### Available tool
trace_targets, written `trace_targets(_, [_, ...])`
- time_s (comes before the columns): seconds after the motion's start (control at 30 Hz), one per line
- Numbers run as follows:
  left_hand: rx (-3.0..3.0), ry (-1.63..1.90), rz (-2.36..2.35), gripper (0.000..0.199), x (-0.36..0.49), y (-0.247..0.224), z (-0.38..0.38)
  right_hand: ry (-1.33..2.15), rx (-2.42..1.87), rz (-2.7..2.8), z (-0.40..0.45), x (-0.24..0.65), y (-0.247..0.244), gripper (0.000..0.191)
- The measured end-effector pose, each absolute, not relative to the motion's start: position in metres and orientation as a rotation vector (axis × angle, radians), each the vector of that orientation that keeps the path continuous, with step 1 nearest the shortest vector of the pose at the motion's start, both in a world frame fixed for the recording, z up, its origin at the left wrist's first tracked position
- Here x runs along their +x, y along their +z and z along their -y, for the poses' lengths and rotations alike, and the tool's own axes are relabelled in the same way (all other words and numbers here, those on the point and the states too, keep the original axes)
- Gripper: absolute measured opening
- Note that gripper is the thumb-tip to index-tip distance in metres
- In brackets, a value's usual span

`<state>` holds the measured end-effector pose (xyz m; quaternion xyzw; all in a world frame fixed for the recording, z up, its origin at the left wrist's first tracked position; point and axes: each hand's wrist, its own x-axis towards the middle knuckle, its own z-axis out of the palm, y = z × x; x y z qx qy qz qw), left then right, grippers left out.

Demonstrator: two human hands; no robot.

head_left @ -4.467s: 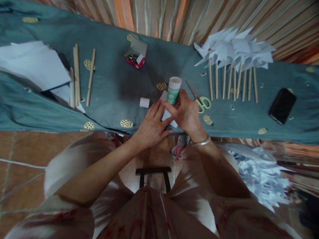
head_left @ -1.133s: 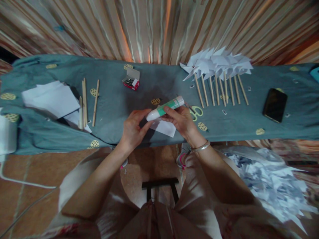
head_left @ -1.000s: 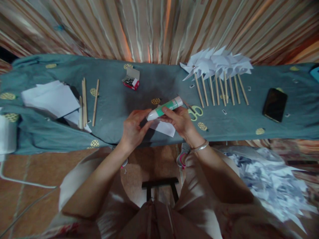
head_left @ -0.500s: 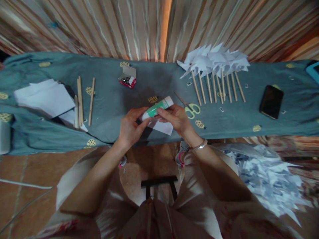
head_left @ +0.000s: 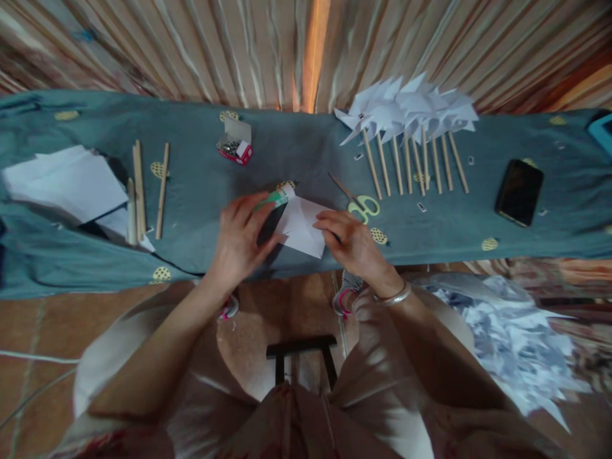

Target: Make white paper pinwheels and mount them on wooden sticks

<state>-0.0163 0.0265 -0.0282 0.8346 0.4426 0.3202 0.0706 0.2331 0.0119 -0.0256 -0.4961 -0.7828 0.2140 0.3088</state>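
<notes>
A small square of folded white paper (head_left: 302,231) lies before me on the cloth-covered table. My left hand (head_left: 241,239) has thumb and forefinger spread apart, the thumb tip at the paper's left edge. Beyond its forefinger lies a green and white glue stick (head_left: 276,197), partly covered by the fingers. On the paper's right edge, my right hand (head_left: 351,242) has its curled fingers closed; the exact grip is partly hidden. Scissors (head_left: 358,205) with light green handles rest just beyond the right hand.
White paper pinwheels (head_left: 411,108) on sticks line the back right, with a phone (head_left: 519,192) farther right. An open red box (head_left: 236,148) holds small metal pieces. Paper sheets (head_left: 67,185) and wooden sticks (head_left: 139,191) lie left. A bag of paper pieces (head_left: 516,338) stands below right.
The glue stick has gone from between both hands down to the table, beside the left hand. My right hand has left it and moved onto the paper.
</notes>
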Motion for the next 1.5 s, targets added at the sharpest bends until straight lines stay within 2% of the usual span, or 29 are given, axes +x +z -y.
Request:
trace_targets(0.13, [2.646,0.791,-1.035,0.026,0.008,-0.028,-0.008,0.522,-1.329,2.109,-0.01,0.233,-0.025,0.03])
trace_targets(0.27, [2.745,0.81,-0.987,0.018,0.02,-0.03,-0.004,0.515,-1.339,2.135,-0.009,0.233,-0.023,0.029])
trace_targets(0.47, [2.773,0.767,-1.003,0.019,0.019,-0.033,-0.007,0.592,-1.316,2.105,-0.005,0.236,-0.019,0.031])
trace_targets(0.6, [2.752,0.773,-0.977,0.02,0.02,-0.032,-0.002,0.768,-1.297,2.047,0.001,0.241,-0.014,0.032])
trace_targets(0.87, [2.646,0.816,-0.909,0.018,0.021,-0.03,0.009,1.012,-1.237,1.932,0.008,0.245,-0.016,0.009])
trace_targets(1.1, [2.571,0.799,-1.039,0.022,0.022,-0.031,0.011,0.95,-1.304,1.865,0.005,0.235,-0.018,0.005])
trace_targets(1.5, [2.54,0.81,-0.961,0.022,0.02,-0.035,0.011,0.756,-1.384,1.905,0.005,0.227,-0.019,0.006])
